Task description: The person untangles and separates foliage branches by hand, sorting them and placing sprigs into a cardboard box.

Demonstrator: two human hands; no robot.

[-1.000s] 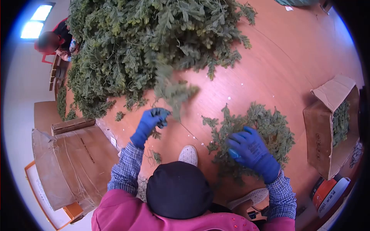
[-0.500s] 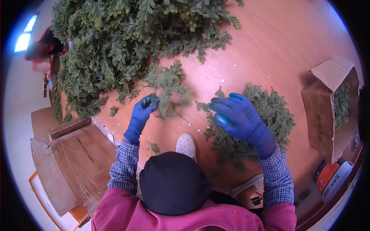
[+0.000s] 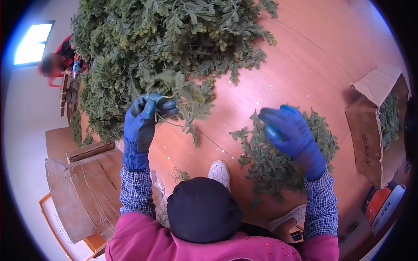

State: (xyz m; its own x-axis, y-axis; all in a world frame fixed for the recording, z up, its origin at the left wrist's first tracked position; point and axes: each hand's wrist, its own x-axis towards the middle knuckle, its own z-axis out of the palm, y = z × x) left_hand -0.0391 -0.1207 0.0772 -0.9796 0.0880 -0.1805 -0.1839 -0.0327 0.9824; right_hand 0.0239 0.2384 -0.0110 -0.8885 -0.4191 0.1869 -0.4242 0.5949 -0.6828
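Left hand pinches green sprig stretching rightward | right hand farther off, half-curled over foliage, grip unclear

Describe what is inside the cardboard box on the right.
Green sprigs show through the open side of the cardboard box; its walls hide whatever lies deeper.

Finish insp.: gloves on L hand & R hand are knit cloth, matt at cuffs, w/ glossy, smooth coating at fingers. Sprig & green pile: plastic-looking, matt, rough. Surface: wood-look, smooth, semi-gloss. L carton: matt cardboard, creased, w/ shiny clear tape. R carton: same board, matt. Cap: matt cloth, approx. smooth. Sleeves: woven cloth, matt. Shoe: textured, matt.
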